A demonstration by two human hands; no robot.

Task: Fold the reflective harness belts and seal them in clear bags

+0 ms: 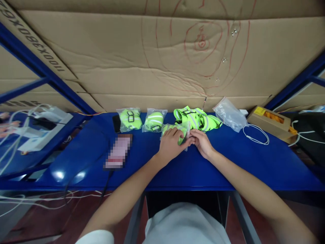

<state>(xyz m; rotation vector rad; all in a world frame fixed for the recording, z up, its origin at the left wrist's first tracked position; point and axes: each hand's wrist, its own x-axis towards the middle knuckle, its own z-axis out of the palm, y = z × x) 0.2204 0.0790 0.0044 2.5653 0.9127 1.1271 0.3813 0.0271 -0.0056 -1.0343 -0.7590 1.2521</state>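
A clear plastic bag (166, 128) with a folded neon-yellow reflective strap inside lies at the middle of the blue table. Over it rests my left hand (172, 144), its fingers curled round the bag and its thumb toward the open-end side. My right hand (201, 142) pinches the bag's right edge, close to the left thumb. Just behind my hands lies a loose heap of neon-yellow reflective straps (198, 118) with a black buckle. To the left sit two filled bags, a strap bag with a black buckle (130, 119) and a smaller strap bag (154, 121).
Empty clear bags (230, 114) lie at the back right, beside a coiled white cable (256, 134) and a cardboard box (273, 123). A blurred-out phone (118, 151) lies left, with a black object (116, 123) behind it. A cardboard wall (114, 51) closes off the back.
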